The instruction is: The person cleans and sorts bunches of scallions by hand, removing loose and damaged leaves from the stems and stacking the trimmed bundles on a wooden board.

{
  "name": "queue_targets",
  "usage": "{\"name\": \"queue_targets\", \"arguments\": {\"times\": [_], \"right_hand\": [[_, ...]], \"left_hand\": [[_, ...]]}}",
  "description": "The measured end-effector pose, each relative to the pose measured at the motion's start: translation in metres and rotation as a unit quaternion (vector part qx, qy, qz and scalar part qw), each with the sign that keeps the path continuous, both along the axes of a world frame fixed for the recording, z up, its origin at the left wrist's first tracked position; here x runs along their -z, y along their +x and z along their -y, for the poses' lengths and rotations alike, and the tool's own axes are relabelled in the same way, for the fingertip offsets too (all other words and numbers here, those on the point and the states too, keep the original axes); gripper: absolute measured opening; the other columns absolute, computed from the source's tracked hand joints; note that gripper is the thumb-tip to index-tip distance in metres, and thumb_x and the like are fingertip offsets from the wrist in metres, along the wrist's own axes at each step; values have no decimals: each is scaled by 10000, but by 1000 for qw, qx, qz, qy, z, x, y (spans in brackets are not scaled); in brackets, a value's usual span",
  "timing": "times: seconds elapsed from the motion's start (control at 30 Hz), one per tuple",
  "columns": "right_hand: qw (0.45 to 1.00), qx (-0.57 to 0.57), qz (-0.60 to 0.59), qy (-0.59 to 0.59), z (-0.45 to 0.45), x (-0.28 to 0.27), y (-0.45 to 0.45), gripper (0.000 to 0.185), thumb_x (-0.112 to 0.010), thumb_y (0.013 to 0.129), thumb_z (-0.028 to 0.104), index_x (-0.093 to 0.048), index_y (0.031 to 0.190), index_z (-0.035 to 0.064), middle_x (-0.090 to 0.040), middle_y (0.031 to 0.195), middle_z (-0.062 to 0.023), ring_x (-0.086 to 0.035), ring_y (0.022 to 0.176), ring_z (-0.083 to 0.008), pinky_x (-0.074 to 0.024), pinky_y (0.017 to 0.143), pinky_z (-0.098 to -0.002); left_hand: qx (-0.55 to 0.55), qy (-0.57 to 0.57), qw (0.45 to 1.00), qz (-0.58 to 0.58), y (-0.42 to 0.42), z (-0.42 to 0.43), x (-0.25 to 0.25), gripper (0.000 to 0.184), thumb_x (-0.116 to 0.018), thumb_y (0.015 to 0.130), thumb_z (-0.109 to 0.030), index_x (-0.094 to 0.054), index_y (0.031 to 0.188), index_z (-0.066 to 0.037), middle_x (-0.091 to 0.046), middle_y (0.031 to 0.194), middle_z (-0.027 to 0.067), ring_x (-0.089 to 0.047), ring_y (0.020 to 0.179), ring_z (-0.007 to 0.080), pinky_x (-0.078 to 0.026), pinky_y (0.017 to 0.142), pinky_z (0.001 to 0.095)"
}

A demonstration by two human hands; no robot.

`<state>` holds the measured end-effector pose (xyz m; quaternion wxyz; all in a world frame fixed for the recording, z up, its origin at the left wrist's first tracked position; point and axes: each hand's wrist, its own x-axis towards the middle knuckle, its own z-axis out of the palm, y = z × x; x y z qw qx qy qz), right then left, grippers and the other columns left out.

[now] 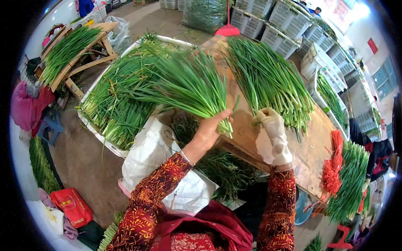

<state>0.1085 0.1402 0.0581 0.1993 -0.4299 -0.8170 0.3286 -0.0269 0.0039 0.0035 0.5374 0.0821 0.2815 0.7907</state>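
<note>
Here, greens (190,85) fan beyond the left hand (206,131).

Pretty bright indoors overall, but there's a nasty white glare by the window (341,12) up top right. Heavy fisheye too: everything bends toward the edges, and the corners go black with a bluish fringe. Soft shadow on the surface (312,154) near the gloved hand (270,129). Leaf tips on the held bunch (199,85) are motion-blurred.
</note>
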Motion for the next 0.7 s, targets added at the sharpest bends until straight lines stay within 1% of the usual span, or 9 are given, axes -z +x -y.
{"name": "queue_targets", "arguments": {"times": [0.03, 0.07, 0.23, 0.3, 0.37, 0.43, 0.47, 0.53, 0.7], "right_hand": [[959, -17, -161, -232, 6, -6, 4, 82, -568, 806, 121, -578, 857, 57, -609, 700, -49, -482, 504, -132, -389, 473, -240], [950, -45, -187, -248, 14, -9, 8, 83, -550, 827, 116, -557, 890, 63, -579, 678, -8, -406, 507, -54, -342, 474, -169], [970, -138, -167, -113, 58, -9, 6, 74, -556, 830, 109, -562, 834, 35, -574, 672, -17, -465, 567, -53, -375, 498, -186], [983, -134, -115, -55, 67, -7, 5, 60, -564, 820, 91, -561, 809, 33, -561, 632, -14, -474, 566, -63, -387, 504, -204], [976, -118, -147, -107, 67, -2, 8, 69, -587, 808, 98, -562, 803, 34, -544, 598, -17, -468, 551, -67, -391, 504, -218], [965, -170, -112, -168, 58, 12, 12, 107, -601, 806, 137, -566, 797, 36, -559, 604, -44, -494, 523, -95, -404, 494, -238], [965, -167, -111, -167, 55, 13, 16, 107, -601, 806, 137, -566, 797, 36, -559, 604, -44, -494, 523, -95, -404, 494, -238], [983, -124, 54, 121, 51, 3, 15, 182, -592, 823, 231, -575, 823, 51, -558, 610, -59, -522, 526, -155, -409, 505, -281], [961, -76, 79, 253, 15, 8, 7, 175, -583, 808, 239, -558, 794, 67, -577, 638, -106, -565, 572, -238, -414, 516, -346]], "left_hand": [[10, -8, 1000, -9, 2, 1, -3, 232, -644, 790, -151, -570, 963, -15, -596, 839, 33, -572, 751, 123, -488, 602, 257], [19, -17, 999, -19, 3, 1, -4, 243, -630, 804, -158, -574, 982, -2, -600, 860, 28, -577, 759, 121, -488, 633, 255], [23, -15, 999, -39, 10, -6, 1, 267, -646, 792, -156, -577, 1012, -20, -601, 962, 26, -575, 783, 110, -489, 668, 256], [-1, 15, 999, -51, 13, -5, 1, 290, -678, 757, -121, -571, 1005, -15, -594, 947, 29, -559, 864, 119, -449, 761, 247], [2, 21, 999, -42, 10, -3, 5, 273, -680, 752, -104, -570, 990, -27, -596, 927, 37, -565, 840, 119, -460, 741, 248], [-27, 17, 999, -38, 4, -1, -2, 229, -660, 769, -108, -566, 964, -33, -598, 891, 46, -576, 802, 131, -480, 701, 267], [-29, 18, 999, -22, 1, 2, -6, 174, -631, 799, -138, -573, 935, -45, -606, 824, 29, -580, 720, 120, -489, 636, 267], [-39, 37, 998, -20, -12, 3, -12, 194, -615, 814, -166, -559, 949, -39, -594, 836, 24, -584, 744, 129, -494, 651, 272], [-30, 6, 999, -16, -19, 3, -7, 209, -621, 810, -170, -545, 957, -42, -586, 851, 23, -584, 763, 135, -520, 617, 321]]}}
